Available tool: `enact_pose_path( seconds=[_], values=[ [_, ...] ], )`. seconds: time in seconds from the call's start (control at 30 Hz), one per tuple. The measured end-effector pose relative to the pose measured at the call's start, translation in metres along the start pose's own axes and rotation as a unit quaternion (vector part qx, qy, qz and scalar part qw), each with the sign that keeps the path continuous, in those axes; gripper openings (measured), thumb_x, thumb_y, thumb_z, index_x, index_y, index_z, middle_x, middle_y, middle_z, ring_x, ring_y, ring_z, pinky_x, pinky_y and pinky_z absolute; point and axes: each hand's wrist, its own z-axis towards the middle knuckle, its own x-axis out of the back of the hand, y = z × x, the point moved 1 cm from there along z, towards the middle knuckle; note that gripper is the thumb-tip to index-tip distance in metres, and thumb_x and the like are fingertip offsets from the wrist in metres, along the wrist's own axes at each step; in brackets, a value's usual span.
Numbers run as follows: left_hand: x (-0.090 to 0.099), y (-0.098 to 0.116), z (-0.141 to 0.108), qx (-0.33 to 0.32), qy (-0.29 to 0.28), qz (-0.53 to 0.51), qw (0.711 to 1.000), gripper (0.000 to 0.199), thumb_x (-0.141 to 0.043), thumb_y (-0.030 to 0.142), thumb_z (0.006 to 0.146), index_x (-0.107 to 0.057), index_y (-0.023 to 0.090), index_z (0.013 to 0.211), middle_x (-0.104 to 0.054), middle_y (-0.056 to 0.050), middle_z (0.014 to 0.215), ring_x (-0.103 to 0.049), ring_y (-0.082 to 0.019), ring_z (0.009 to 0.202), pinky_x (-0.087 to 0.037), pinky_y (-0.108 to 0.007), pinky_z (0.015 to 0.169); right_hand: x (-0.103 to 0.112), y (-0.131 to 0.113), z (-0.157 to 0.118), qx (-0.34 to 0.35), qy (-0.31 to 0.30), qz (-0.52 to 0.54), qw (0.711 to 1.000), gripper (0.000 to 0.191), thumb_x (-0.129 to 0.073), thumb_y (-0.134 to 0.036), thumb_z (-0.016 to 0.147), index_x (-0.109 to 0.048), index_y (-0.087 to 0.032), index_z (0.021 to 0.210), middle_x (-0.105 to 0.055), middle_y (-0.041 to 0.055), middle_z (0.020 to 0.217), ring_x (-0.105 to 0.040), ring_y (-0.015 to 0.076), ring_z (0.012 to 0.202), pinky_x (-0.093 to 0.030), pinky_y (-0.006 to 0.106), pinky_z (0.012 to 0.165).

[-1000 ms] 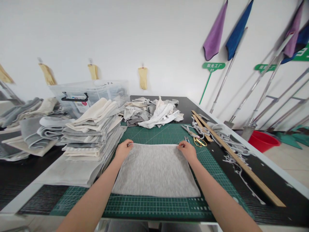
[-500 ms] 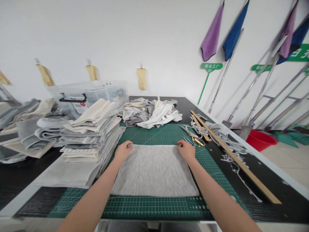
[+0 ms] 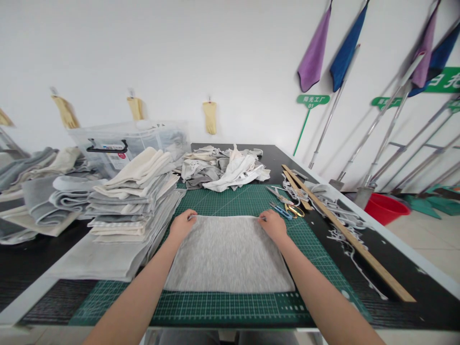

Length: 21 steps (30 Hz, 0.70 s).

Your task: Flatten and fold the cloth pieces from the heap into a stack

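Grey heathered fabric panel (image 3: 230,254) lies on the green cutting mat (image 3: 219,312). The left hand (image 3: 182,224) and right hand (image 3: 274,225) each pinch one far corner between closed thumb and fingers; gold-handled scissors (image 3: 283,198) lie near the right hand.

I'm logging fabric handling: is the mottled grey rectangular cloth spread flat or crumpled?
Spread flat: the mottled grey rectangular cloth lies smooth on the green gridded mat, left hand and right hand pinching its far corners.

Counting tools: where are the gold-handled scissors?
In the head view, the scissors lie at the right edge of the mat, beyond the right hand, beside the blue tool.
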Motion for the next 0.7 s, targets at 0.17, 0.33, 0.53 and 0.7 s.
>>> enact_pose_path(
  seconds=[0.17, 0.33, 0.53, 0.7],
  values=[
    [0.001, 0.000, -0.001, 0.006, 0.012, -0.010, 1.000, 0.022, -0.046, 0.027, 0.066, -0.054, 0.022, 0.085, -0.058, 0.001, 0.079, -0.052, -0.011, 0.070, -0.037, -0.021, 0.065, -0.002, 0.002, -0.001, -0.012, -0.003, 0.034, 0.999, 0.013, -0.047, -0.030, 0.069, -0.056, -0.022, 0.073, -0.057, 0.0006, 0.080, -0.049, 0.0147, 0.078, -0.031, 0.023, 0.060],
    [0.001, -0.001, -0.001, 0.015, 0.025, -0.024, 0.999, 0.024, -0.046, 0.029, 0.066, -0.053, 0.020, 0.086, -0.056, 0.001, 0.072, -0.051, -0.011, 0.064, -0.037, -0.020, 0.061, -0.004, 0.009, -0.001, -0.041, -0.004, 0.078, 0.996, 0.016, -0.047, -0.031, 0.067, -0.053, -0.024, 0.079, -0.058, -0.0022, 0.072, -0.052, 0.0127, 0.066, -0.031, 0.021, 0.053],
    [0.000, -0.002, -0.001, 0.016, 0.040, -0.048, 0.998, 0.024, -0.044, 0.030, 0.066, -0.053, 0.018, 0.085, -0.050, 0.003, 0.060, -0.048, -0.009, 0.056, -0.036, -0.019, 0.055, -0.005, 0.010, 0.003, -0.045, 0.014, 0.121, 0.992, 0.033, -0.047, -0.020, 0.062, -0.048, -0.022, 0.094, -0.057, -0.0022, 0.075, -0.052, 0.0110, 0.062, -0.034, 0.020, 0.052],
    [0.001, -0.001, 0.001, 0.028, 0.051, -0.054, 0.997, 0.028, -0.047, 0.023, 0.061, -0.051, 0.018, 0.088, -0.050, 0.004, 0.062, -0.046, -0.007, 0.051, -0.035, -0.018, 0.052, -0.001, 0.010, 0.005, -0.045, 0.041, 0.131, 0.989, 0.040, -0.044, -0.019, 0.063, -0.042, -0.021, 0.104, -0.055, 0.0014, 0.087, -0.052, 0.0128, 0.073, -0.037, 0.023, 0.060]
  ],
)
